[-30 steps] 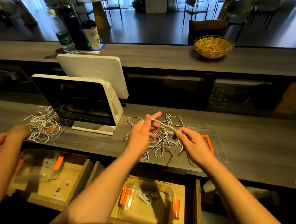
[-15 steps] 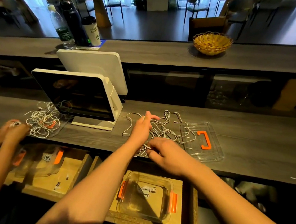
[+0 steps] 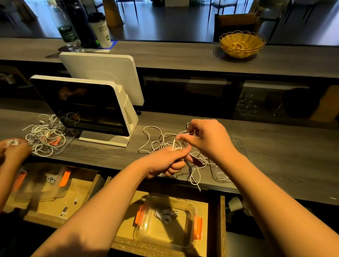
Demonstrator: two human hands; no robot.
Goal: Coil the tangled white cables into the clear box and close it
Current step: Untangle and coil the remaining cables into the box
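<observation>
Bench front edge: my left hand [image 3: 166, 161] sits right at it, over the open drawer [image 3: 222, 226] below; strands of the white cables [image 3: 159, 142] hang past this edge
Open room: the bench [image 3: 285, 160] is bare wood to the right of my right forearm, all the way toward its right end; to the left the white screen stand [image 3: 109, 137] closes off the space just beside the tangle
Back edge: a dark gap runs behind the bench, under a higher shelf [image 3: 171, 54] that carries a wicker basket [image 3: 242, 43] and bottles [image 3: 79, 22]
White cables: loose tangle near the middle of the bench, between the stand and the clear lid [image 3: 220, 174], spreading from my hands toward the back and left
Left hand: closed in a fist around a bunch of strands, thumb pressing on top, low on the tangle at the front edge
Right hand [image 3: 209, 140]: raised above the tangle, behind and right of my left hand, thumb and forefinger pinching a cable end; the two hands are close, joined by a short run of cable
Clear lid: flat on the bench under my right wrist and forearm, mostly hidden
Clear box [image 3: 168, 221]: open, in the drawer straight below my left hand, orange clips on both sides, one small coil inside
Far left: another person's hands [image 3: 11, 148] at the front edge hold a small white bundle, beside a second cable heap [image 3: 45, 135]
</observation>
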